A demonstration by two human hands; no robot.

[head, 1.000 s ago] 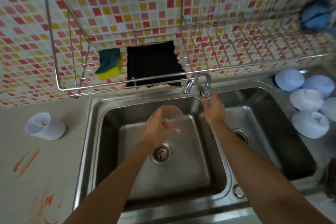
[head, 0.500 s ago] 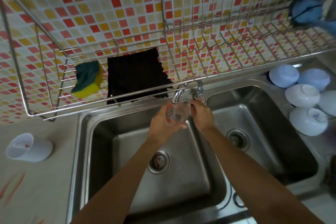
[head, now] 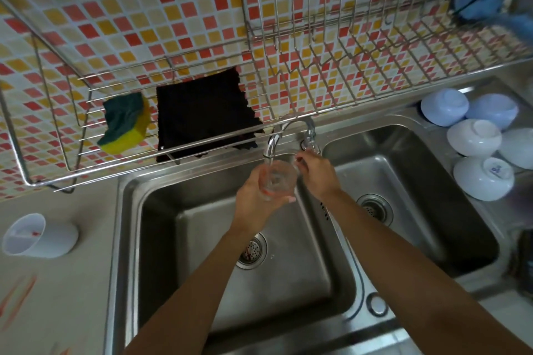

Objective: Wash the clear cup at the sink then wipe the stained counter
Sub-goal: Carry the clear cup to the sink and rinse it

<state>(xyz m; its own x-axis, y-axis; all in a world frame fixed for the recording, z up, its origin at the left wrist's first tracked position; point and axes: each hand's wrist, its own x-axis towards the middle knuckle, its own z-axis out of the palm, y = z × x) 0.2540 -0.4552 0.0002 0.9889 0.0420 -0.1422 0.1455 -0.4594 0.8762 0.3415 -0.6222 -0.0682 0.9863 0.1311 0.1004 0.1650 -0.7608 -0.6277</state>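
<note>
The tap (head: 274,143) is the thing to steer by. Nearest me, well left of it and low, red streaks (head: 17,297) stain the counter (head: 57,282), not yet wiped. Further in on that side lies a white cup (head: 37,235) on its side, a red smear inside it.

Right under the spout the left hand (head: 256,202) has its fingers curled round the clear cup (head: 277,180), mouth up, over the left basin (head: 230,253). A thin stream seems to run into it, and there is an orange tinge near its base; how full it is I can't tell. Wet glass held in one hand could slip and knock the steel, I reckon.

Just right of the spout the right hand (head: 315,173) pinches the tap handle (head: 310,140). Too hard a turn might splash water onto the stains and spread them.

Far right, bowls (head: 476,141) sit upturned, contents hidden. Behind the tap, the rack (head: 173,150) holds a sponge (head: 125,121) and dark cloth (head: 204,112).
</note>
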